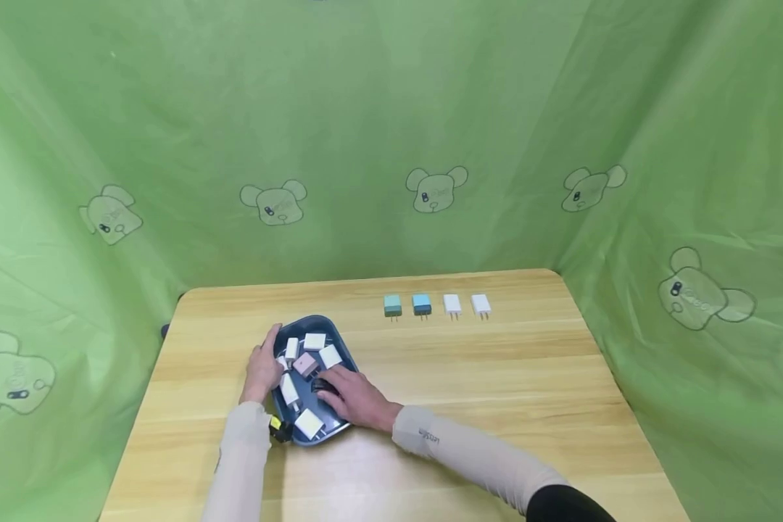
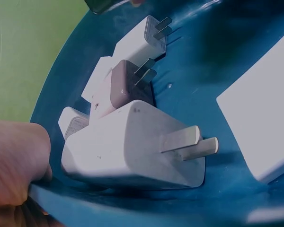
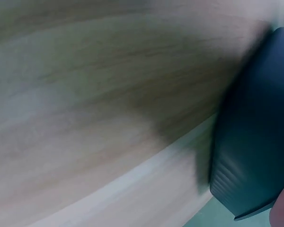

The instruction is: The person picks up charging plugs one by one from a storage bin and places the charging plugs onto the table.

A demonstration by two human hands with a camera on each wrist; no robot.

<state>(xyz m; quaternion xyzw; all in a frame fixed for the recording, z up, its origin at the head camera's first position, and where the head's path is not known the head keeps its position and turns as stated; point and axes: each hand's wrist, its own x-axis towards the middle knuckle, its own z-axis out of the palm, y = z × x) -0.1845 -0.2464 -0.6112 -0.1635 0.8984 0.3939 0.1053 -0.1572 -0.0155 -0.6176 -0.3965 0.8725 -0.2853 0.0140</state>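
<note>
A dark blue tray (image 1: 315, 321) of plug-in chargers stands at the left of the table. My left hand (image 1: 261, 371) grips its left rim, thumb over the inside edge; in the left wrist view part of that hand (image 2: 16, 163) shows at the rim. Reaching over the tray's right side, my right hand (image 1: 359, 399) pinches a black charger (image 1: 324, 385) between thumb and fingers, which partly hide it. Next to it lies a pink charger (image 1: 305, 364), with several white chargers (image 1: 309, 424) scattered around. In the right wrist view only the tray's outer wall (image 3: 255, 127) and a bit of hand show.
Along the back of the wooden table (image 1: 470, 406), a green charger (image 1: 393, 305), a blue charger (image 1: 421, 304) and two white ones (image 1: 452, 304) form a row, prongs toward me. Green curtains (image 1: 365, 109) surround the table's back and sides.
</note>
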